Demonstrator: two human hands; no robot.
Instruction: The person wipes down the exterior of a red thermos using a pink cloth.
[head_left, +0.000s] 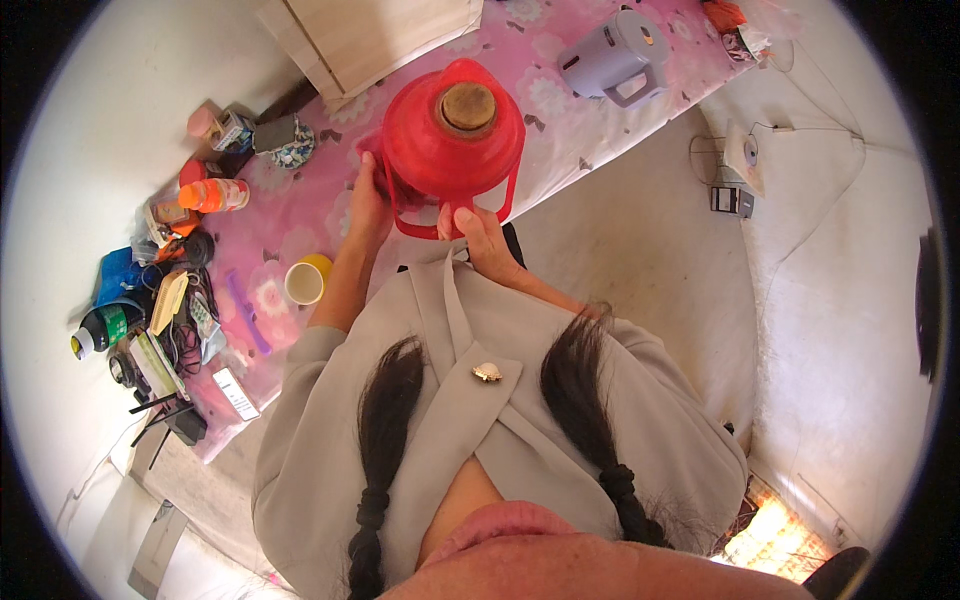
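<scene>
A red thermos flask (412, 161) with a cork stopper (469, 106) in its mouth is before my chest, over the table's near edge. The fingers of my right hand (484, 238) grip its red handle on the side towards me. My left hand (370, 201) holds the flask's left side, its fingers partly hidden behind the body. The lower part of the flask is hidden, so I cannot tell whether it rests on the table. Nearest to my left forearm is a yellow cup (307, 279), pale inside.
A pink floral cloth covers the table (555, 161). A grey electric kettle (616, 60) stands at the far right. Along the left wall are an orange-capped bottle (217, 195), a purple comb (247, 311), a smartphone (235, 393) and a black router (184, 421) with antennas.
</scene>
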